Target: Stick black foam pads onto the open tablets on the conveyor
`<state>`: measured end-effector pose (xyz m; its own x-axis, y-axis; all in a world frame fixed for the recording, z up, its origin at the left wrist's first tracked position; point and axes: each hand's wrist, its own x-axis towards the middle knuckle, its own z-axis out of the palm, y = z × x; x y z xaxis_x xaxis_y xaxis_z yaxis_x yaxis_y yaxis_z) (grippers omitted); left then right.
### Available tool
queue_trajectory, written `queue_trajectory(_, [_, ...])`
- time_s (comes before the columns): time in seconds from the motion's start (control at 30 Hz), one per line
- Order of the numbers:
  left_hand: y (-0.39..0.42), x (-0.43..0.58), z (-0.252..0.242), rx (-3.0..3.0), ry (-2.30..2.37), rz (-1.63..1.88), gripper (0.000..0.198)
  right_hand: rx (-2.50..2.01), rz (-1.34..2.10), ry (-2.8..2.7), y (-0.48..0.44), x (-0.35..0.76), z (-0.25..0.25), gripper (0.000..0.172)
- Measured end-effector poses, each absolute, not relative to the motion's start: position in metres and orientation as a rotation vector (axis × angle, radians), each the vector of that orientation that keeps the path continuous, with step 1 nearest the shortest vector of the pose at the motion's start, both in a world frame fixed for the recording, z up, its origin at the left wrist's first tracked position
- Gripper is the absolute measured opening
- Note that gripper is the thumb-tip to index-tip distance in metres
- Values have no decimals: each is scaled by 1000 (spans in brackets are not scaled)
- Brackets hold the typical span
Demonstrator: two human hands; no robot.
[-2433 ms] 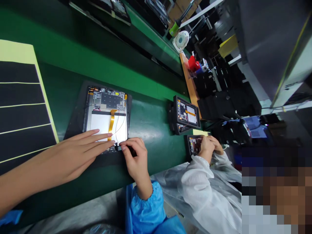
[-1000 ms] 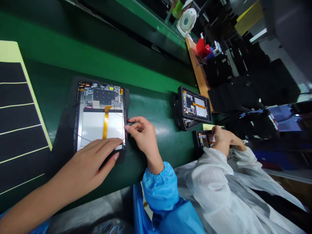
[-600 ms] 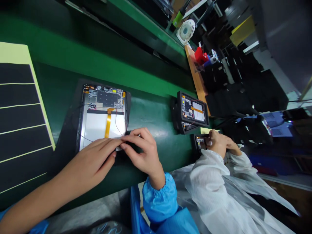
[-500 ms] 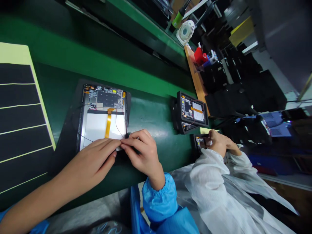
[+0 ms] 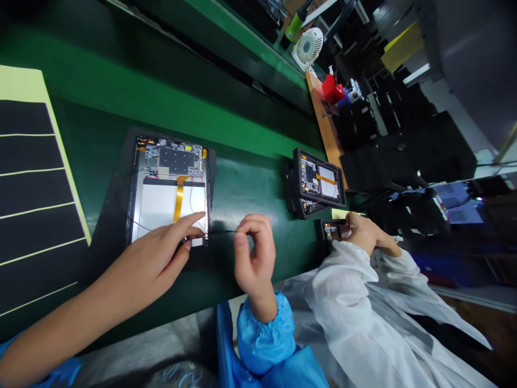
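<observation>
An opened tablet [image 5: 139,207] lies on a dark mat, its circuit board, white battery and orange ribbon cable exposed. Over its lower part rests my left hand [image 5: 161,248], index finger stretched across the battery. The thumb and other fingers are closed around a small dark piece I cannot make out. To the right of the tablet, my right hand [image 5: 256,250] pinches the end of a thin black strip [image 5: 223,232]. The strip runs taut from the tablet's right edge, near my left fingertips, to my right fingers.
A yellow sheet with black strips [image 5: 36,188] lies at the left. Two stacked frames with opened tablets [image 5: 321,180] stand to the right. Beyond them a co-worker's hands [image 5: 363,231] handle another device. A white fan [image 5: 309,48] and a red container [image 5: 332,90] are farther back.
My right hand has moved right, away from my left hand and the tablet, drawing out the thin black strip. My left index finger has lifted and straightened.
</observation>
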<state>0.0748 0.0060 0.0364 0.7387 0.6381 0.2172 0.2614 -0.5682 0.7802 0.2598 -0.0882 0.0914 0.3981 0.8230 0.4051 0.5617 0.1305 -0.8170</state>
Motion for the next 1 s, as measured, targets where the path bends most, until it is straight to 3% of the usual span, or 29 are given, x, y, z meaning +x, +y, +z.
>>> queue_trajectory(0.17, [8, 75, 41, 2149, 694, 612, 45, -1385, 1085, -542, -103, 244, 83, 23])
queue_trajectory(0.27, [10, 71, 46, 2105, 700, 659, 43, -1283, 1310, -355, -103, 233, 71, 33])
queue_trajectory(0.5, [9, 57, 48, 2212, 775, 754, 37, -1213, 1454, -276, -95, 230, 67, 37])
queue_trajectory(1.0, [16, 54, 46, 2568, 590, 776, 53, -1231, 1515, -264, -91, 245, 64, 44])
